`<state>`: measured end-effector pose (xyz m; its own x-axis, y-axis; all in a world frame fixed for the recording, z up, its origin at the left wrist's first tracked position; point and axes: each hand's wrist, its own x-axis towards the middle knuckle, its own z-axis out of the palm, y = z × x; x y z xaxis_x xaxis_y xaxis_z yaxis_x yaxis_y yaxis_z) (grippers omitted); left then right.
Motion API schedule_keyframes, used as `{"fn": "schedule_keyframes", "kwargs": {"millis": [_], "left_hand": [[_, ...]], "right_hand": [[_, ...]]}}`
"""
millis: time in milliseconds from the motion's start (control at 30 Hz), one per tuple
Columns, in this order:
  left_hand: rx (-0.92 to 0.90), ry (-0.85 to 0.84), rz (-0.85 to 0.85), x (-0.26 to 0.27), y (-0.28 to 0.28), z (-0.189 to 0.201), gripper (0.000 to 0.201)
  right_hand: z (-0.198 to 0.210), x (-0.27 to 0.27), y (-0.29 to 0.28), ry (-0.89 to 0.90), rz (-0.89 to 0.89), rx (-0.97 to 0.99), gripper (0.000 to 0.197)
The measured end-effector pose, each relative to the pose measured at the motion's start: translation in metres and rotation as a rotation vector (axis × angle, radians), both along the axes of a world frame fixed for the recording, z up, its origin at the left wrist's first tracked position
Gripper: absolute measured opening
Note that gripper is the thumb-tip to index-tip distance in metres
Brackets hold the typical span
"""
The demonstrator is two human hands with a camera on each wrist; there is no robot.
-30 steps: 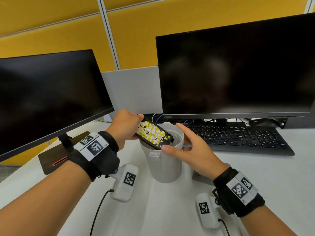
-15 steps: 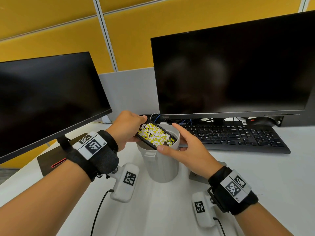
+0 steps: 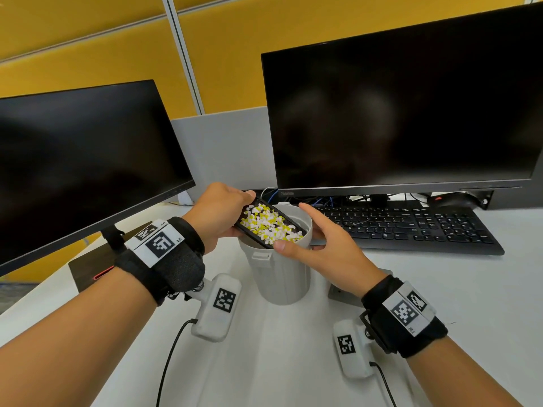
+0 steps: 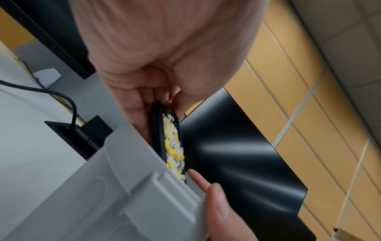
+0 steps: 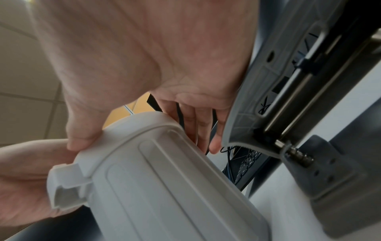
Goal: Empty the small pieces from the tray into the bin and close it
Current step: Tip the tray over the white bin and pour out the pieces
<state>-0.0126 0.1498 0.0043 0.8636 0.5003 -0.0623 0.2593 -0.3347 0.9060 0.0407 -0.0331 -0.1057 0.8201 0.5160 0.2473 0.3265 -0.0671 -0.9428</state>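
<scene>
Right hand (image 3: pixel 320 249) nearest, fingers relaxed and spread around the rim of the bin (image 3: pixel 279 277), thumb (image 3: pixel 282 245) pressed at the near lip, other fingers reaching past the far side; steadying rather than clutching, seen from the right wrist view as a thumb on the rim and straight fingers beyond it. Left hand (image 3: pixel 219 214) just behind and to the side, pinching one end of the tray (image 3: pixel 269 226) between thumb and fingers, confirmed in the left wrist view. Tray held above the open mouth of the bin, tilted with its lower end dipping toward the right thumb, touching or almost touching the rim. Small pieces (image 3: pixel 270 227), white and yellow, mostly in the tray, spread over its black floor and bunched toward the low end; none visibly falling. Judged as the pouring step just starting, emptying far from done, closing not yet begun. Calls next for a steeper tilt, low end kept inside the rim so nothing spills onto the worktop (image 3: pixel 279 362), perhaps a shake to loosen stuck bits, bin held firm throughout. Lid hard to identify; possibly the grey hinged part beside the right hand in the wrist view, uncertain. Farther back, keyboard (image 3: pixel 411 227), then two dark monitors (image 3: pixel 396 107) against the yellow partition (image 3: pixel 88 39).
</scene>
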Motion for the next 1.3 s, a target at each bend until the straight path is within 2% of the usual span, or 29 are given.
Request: {"fn": "schedule_keyframes", "kwargs": {"millis": [333,500,667,800,1067,1200,1300], "left_hand": [[0.091,-0.034,0.003,-0.0003,-0.0036,-0.0014,0.028],[0.083,-0.023,-0.001,-0.0003,-0.0033,-0.0017,0.031],[0.147,-0.035,0.016,0.001,-0.003,-0.001,0.025],[0.126,-0.025,-0.007,0.0017,-0.0025,-0.0014,0.028],[0.028,-0.038,-0.01,0.0025,0.0016,-0.0005,0.028],[0.121,-0.048,-0.014,0.0036,0.0006,-0.0019,0.03],[0.121,-0.037,-0.043,0.0039,-0.0009,-0.002,0.028]], "right_hand": [[-0.0028,0.0031,0.001,0.001,-0.004,0.022,0.118],[-0.002,0.0019,0.0009,-0.001,0.005,0.028,0.112],[-0.0036,0.0029,0.0017,-0.002,-0.002,0.025,0.115],[-0.0024,0.0016,0.0014,-0.002,0.003,0.03,0.109],[-0.0052,0.0036,0.0019,0.002,0.001,0.032,0.118],[-0.0047,0.0033,0.0018,-0.01,0.005,0.025,0.114],[-0.004,0.0029,0.0015,-0.008,0.005,0.031,0.115]]}}
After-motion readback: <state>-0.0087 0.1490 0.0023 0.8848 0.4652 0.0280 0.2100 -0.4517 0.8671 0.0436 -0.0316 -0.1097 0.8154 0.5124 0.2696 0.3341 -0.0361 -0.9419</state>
